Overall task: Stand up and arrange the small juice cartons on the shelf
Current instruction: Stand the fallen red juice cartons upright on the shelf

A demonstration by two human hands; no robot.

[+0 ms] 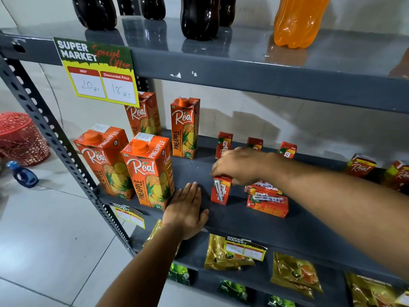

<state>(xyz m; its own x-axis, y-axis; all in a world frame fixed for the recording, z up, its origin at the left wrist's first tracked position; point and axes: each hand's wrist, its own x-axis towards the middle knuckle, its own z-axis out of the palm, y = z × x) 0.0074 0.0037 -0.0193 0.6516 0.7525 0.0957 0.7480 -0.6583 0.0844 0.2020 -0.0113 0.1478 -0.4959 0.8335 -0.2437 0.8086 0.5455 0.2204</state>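
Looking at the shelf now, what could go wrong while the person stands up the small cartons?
1. The right hand pinches only the top of the upright small carton, so it may tip over on release.
2. The forearm passes just above the two lying cartons and could nudge them toward the shelf edge.
3. The left hand lies beside the tall pineapple carton and might bump it.

**Small carton held upright on the middle shelf**

Gripped by the top with the right hand [238, 166]: one small red carton [220, 191], upright on the grey shelf [243, 218]. Left hand [186, 209] laid flat, palm down, near the shelf's front edge, just beside a tall pineapple carton [150, 171]. Lay flat just right of the held one: two more small cartons [266, 201]. Stood upright behind, along the back: three small cartons [254, 144].
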